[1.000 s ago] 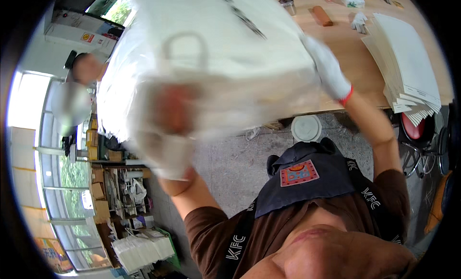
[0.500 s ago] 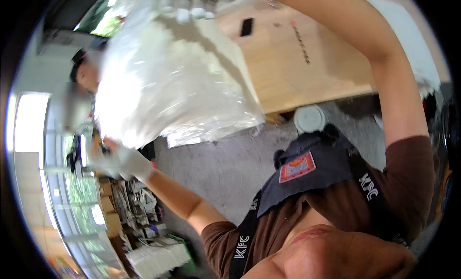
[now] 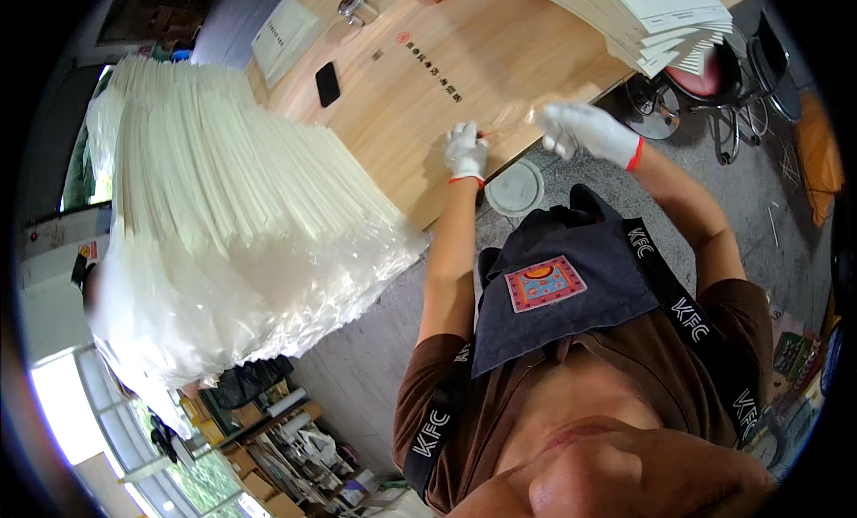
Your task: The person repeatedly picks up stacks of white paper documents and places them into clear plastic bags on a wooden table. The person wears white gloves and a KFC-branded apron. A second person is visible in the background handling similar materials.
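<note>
The wooden table (image 3: 420,99) fills the upper middle of the frame, and a big heap of clear plastic bags (image 3: 223,241) lies over its left end, spilling past the edge toward the lower left. As a mass it looks heavy and floppy; one sheet from it would be near weightless, slick and prone to cling or slide.

A stack of white card sheets (image 3: 656,18) sits at the upper right, stiff and square-edged. A round white lid (image 3: 515,188) lies on the floor just below the table edge, and a black phone (image 3: 328,82) rests on the table, upper centre.

Between the two gloved hands, at the near table edge in the centre of the frame, a thin clear film (image 3: 511,124) is stretched, barely visible. It seems very light, soft and slippery, best taken by pinching its edge or a corner.

The left hand (image 3: 466,150) is closed in a narrow pinch on one end of the film against the wood. The right hand (image 3: 585,130) is curled, fingers drawn in on the other end, just off the table edge.
</note>
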{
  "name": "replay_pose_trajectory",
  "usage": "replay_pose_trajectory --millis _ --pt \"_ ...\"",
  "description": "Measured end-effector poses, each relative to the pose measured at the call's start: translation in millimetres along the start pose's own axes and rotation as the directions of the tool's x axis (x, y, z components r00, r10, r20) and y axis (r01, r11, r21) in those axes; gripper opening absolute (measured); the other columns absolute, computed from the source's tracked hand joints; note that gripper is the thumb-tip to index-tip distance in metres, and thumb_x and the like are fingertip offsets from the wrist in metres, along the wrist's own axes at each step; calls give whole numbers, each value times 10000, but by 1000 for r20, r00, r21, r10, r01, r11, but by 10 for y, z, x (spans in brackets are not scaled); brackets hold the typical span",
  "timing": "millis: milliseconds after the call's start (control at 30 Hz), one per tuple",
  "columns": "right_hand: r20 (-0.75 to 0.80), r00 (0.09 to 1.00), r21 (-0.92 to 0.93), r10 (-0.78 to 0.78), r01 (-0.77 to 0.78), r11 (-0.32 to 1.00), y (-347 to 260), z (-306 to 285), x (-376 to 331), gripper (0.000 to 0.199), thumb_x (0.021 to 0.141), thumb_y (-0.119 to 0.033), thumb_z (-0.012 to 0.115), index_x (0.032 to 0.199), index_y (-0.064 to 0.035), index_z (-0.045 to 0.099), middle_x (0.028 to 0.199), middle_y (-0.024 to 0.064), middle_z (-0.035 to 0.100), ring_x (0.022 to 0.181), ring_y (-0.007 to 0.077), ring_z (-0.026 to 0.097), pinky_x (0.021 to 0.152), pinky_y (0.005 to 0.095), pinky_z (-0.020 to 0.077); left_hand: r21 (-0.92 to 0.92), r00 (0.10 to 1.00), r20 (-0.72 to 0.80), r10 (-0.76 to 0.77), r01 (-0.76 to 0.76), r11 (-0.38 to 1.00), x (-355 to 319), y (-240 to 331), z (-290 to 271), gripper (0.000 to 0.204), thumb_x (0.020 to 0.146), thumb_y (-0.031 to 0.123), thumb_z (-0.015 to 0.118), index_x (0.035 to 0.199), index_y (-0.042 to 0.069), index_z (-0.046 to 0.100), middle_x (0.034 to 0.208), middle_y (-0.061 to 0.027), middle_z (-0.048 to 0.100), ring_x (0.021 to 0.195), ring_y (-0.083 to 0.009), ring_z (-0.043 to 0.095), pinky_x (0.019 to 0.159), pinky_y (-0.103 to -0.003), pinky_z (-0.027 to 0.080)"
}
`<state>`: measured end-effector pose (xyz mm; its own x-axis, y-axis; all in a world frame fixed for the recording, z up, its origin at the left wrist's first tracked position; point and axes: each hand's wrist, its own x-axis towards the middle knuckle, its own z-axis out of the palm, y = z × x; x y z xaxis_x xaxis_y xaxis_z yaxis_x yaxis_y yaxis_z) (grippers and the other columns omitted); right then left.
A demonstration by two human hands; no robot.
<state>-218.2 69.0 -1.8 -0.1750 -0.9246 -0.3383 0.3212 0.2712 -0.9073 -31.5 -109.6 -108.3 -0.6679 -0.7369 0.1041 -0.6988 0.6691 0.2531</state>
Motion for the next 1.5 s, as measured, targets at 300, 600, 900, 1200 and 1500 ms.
replay_pose_trajectory --millis 300,600,900,1200,1500 --pt "-85 977 -22 194 -197 980 485 385 492 427 887 -451 527 1008 -44 571 794 55 620 688 145 593 591 284 495 -346 958 258 -125 212 914 344 -67 -330 353 808 428 597 895 87 616 827 -101 662 767 -232 612 688 -364 446" --pt "-168 955 -855 -243 -19 518 836 -343 879 437 888 -456 459 917 -51 623 848 174 647 793 331 625 714 422 491 -953 978 16 -209 -49 -300 781 -144 -659 93 914 170 561 960 105 513 742 -11 522 630 -104 485 640 -257 434" --pt "-86 909 -814 -408 172 555 2 143 628 397 922 -319 495 1175 -16 535 975 83 636 889 183 595 793 308 471 -579 913 -279 299 -408 706 259 1391 -986 172 810 73 570 980 93 556 809 -102 616 626 -235 584 587 -363 463" --pt "27 932 -922 -361 163 352 -410 53 -61 280 841 -218 559 1102 -127 602 966 78 644 919 235 615 796 351 489 -675 926 -63 371 -314 668 -139 1610 -982 182 887 128 557 1053 53 557 856 -113 618 733 -204 602 690 -332 478" --pt "143 577 -919 -804 -224 -324 -876 -1733 -442 303 786 -211 581 1082 -152 556 994 34 603 961 210 576 831 359 467 -975 973 71 221 21 219 527 1541 -513 188 930 167 523 1047 22 503 1000 -75 601 536 -58 473 501 -206 414"
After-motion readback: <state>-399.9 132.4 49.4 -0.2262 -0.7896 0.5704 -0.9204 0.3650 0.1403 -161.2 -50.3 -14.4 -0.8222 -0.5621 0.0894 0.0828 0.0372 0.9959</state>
